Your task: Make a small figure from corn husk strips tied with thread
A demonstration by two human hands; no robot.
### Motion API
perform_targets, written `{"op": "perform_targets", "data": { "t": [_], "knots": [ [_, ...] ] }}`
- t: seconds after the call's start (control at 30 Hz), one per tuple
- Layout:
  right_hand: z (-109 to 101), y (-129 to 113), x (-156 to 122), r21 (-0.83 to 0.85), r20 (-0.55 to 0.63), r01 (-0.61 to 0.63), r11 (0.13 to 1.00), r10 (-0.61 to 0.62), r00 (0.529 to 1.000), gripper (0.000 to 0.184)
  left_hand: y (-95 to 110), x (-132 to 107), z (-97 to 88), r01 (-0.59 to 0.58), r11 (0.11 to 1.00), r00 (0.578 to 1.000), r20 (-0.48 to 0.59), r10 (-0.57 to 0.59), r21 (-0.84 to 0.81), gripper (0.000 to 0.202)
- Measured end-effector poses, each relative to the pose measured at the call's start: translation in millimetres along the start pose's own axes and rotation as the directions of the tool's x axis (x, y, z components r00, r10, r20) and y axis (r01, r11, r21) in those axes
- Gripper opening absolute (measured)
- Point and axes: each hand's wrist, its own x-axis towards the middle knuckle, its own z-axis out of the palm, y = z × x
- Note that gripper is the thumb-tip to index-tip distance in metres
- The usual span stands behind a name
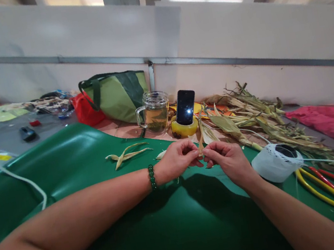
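Fingers (193, 154) of both hands (175, 158) (233, 160) pinch a husk strip (201, 142) above green sheeting (172, 231) before a pale wall (90, 33).

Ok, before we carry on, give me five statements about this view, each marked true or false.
1. The left hand and right hand pinch a thin tan strip. True.
2. The glass mug holds liquid. True.
3. The green bag is to the right of the mug. False: it is to the left.
4. The phone lies face down. False: it is propped up with its front showing.
5. The white cylinder lies to the right of the right hand. True.
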Motion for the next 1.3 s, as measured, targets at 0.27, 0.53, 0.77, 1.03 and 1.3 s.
{"op": "perform_targets", "data": {
  "t": [0.27, 0.53, 0.77, 1.03, 1.3],
  "knots": [
    [0.3, -1.7, -2.0, -0.003, 0.075, 0.005, 1.000, -0.004, 0.997, 0.038, 3.2, -0.5, -3.0, -0.123, 0.985, 0.991, -0.031, 0.128, 0.122, 0.021],
    [3.7, -3.3, -4.4, -0.049, 0.100, 0.004, 0.999, 0.001, 0.995, 0.036, 2.8, -1.9, -0.3, -0.184, 0.970, 0.975, -0.096, 0.201, 0.157, 0.015],
    [3.7, -3.2, -6.5, -0.023, 0.117, -0.052, 0.998, 0.054, 0.992, 0.037, 18.0, 0.1, -5.9, -0.221, 0.973, 0.940, -0.248, 0.232, 0.072, 0.019],
    [3.4, -4.1, -3.8, 0.024, 0.078, -0.055, 0.998, 0.053, 0.996, 0.038, 28.2, 3.1, -8.8, -0.156, 0.987, 0.922, -0.363, 0.136, -0.026, 0.022],
    [0.0, -2.8, -1.1, 0.033, 0.028, -0.049, 0.998, 0.048, 0.998, 0.042, 4.8, 0.2, -6.3, 0.031, 0.999, 0.998, 0.057, -0.032, 0.019, 0.033]
  ]
}}
